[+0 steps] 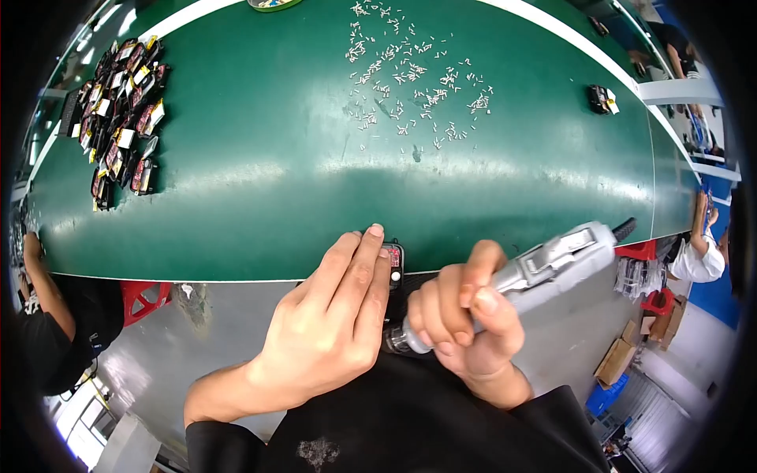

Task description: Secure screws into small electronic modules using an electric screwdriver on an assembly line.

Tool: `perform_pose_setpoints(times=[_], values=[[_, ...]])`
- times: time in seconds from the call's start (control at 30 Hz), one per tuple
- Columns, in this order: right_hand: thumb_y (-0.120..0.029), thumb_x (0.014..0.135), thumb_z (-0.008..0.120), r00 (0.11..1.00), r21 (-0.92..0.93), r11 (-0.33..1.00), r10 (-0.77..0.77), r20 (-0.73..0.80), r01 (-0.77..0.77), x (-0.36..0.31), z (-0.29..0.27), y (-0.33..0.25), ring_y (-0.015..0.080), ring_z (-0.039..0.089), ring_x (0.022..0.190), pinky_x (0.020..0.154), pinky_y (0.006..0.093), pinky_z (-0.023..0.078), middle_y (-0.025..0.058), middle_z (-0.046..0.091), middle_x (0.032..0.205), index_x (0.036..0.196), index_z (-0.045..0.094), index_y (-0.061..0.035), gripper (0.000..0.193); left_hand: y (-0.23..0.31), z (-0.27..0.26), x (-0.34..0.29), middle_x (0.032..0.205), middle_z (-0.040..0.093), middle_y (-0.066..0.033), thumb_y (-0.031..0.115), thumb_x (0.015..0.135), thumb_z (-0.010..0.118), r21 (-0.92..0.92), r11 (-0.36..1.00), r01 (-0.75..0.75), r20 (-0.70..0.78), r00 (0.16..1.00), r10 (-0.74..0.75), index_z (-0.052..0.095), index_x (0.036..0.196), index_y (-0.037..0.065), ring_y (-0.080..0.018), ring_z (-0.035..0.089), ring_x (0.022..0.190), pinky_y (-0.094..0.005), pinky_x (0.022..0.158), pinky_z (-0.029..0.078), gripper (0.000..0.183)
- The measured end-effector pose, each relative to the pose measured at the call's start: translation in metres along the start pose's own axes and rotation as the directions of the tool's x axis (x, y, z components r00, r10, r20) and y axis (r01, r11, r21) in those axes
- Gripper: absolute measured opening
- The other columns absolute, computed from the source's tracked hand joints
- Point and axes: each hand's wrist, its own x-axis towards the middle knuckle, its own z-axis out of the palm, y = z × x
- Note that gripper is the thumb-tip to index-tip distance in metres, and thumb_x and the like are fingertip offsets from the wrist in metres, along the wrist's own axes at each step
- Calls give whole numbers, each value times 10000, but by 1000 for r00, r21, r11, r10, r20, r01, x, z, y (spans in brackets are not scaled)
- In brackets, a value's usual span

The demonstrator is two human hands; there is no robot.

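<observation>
1. A small black device (397, 276) with a red panel and a white round spot is located at the near edge of the green table (236, 217); its left part is covered by fingers.
2. Left hand (327, 315): fingers are extended, lying close together over the device. The thumb is hidden, so whether the device is pinched cannot be told.
3. Right hand (473, 315): a grey handheld tool (556, 260) is gripped in curled fingers, the thumb being laid against it. The tool is held tilted, its dark nose being pointed down and left, near the left hand; a dark cord is seen at its upper end.
4. Many small white pieces (410, 72) are scattered across the far middle of the table.
5. Black items (118, 118) with white and yellow labels are heaped at far left; a single black unit (601, 100) is placed at far right, well apart.
</observation>
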Motion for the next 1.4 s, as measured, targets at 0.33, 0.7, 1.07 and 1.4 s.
perform_pose_setpoints(times=[0.33, 0.7, 1.07, 1.4], values=[[-344, 999, 401, 916, -204, 933, -219, 335, 297, 46, 6, -55, 91, 431, 468, 519, 260, 386, -20, 413, 561, 909, 432, -96, 266, -1, 10, -7, 1087, 606, -282, 12, 651, 593, 152, 982, -112, -78, 989, 125, 631, 975, -158, -333, 601, 977, -317, 781, 550, 368], [-398, 993, 400, 939, -287, 923, -167, 302, 256, 61, 0, -44, 77, 403, 447, 513, 245, 346, -34, 399, 557, 917, 449, -109, 302, 1, 12, -6, 1093, 602, -271, -70, 663, 633, 14, 999, -36, -120, 992, 38, 599, 969, -165, -349, 618, 932, -351, 711, 564, 323], [-331, 979, 453, 902, -459, 851, -37, 429, 253, 61, 5, -50, 70, 393, 430, 479, 229, 362, -35, 406, 550, 868, 405, -108, 254, -3, 11, -5, 1083, 600, -296, 49, 622, 604, 39, 991, -131, -115, 984, 134, 636, 895, -166, -338, 597, 970, -337, 792, 549, 349], [-98, 866, 577, 844, -549, 763, 8, 537, 342, 77, 17, -45, 64, 383, 383, 381, 223, 338, 0, 441, 533, 820, 429, -53, 161, -8, -1, -9, 1107, 592, -267, 19, 643, 608, 64, 990, -128, -84, 988, 133, 619, 938, -168, -328, 571, 1014, -344, 828, 528, 349]])
